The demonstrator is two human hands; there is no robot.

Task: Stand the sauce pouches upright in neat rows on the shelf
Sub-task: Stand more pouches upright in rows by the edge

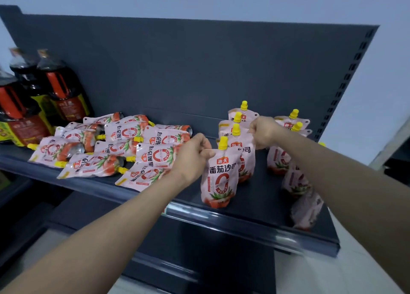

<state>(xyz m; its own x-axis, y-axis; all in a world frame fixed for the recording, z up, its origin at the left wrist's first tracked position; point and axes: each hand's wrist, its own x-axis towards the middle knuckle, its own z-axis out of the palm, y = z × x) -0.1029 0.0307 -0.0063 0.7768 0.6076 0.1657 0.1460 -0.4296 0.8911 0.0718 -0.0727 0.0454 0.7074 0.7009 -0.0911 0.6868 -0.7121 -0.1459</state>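
— Where do the sauce pouches stand?
— On the dark shelf (pixel 255 207). One row runs from front to back in the middle. The front pouch (pixel 218 178) stands up straight near the shelf's edge, with its yellow cap on top.
— What does the left hand (pixel 195 152) do?
— It pinches the top left corner of the front pouch with curled fingers.
— And the right hand (pixel 264 131)?
— It pinches the top right corner of the second pouch (pixel 246 158), just behind the front one.
— Are there more?
— Yes. Another row (pixel 296 180) stands at the right, partly behind the right arm. A pile of pouches (pixel 133 147) lies flat at the left, near big dark bottles (pixel 44 94).
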